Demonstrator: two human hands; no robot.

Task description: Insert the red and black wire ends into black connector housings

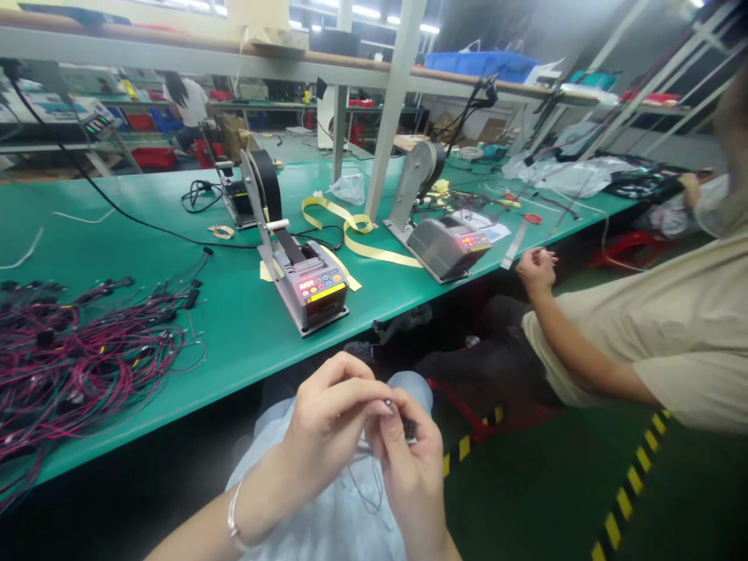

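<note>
Above my lap, my left hand (330,413) and my right hand (412,460) meet at the fingertips, both closed in a pinch. They hold a small wire harness between them. Its black connector (410,427) shows partly between my right fingers, and thin dark wires (368,491) hang in a loop below. A small dark end (388,402) peeks out between the fingertips; the rest is covered by my fingers. On the green table (234,343) to the left lies a large heap of red and black wire harnesses (87,358).
Two tape dispensers (319,288) (449,245) stand on the table, with yellow tape (379,251) between them. Red-handled scissors (531,219) and a ruler-like strip (514,245) lie farther right. A co-worker (643,327) sits close on my right. A metal post (394,101) rises behind.
</note>
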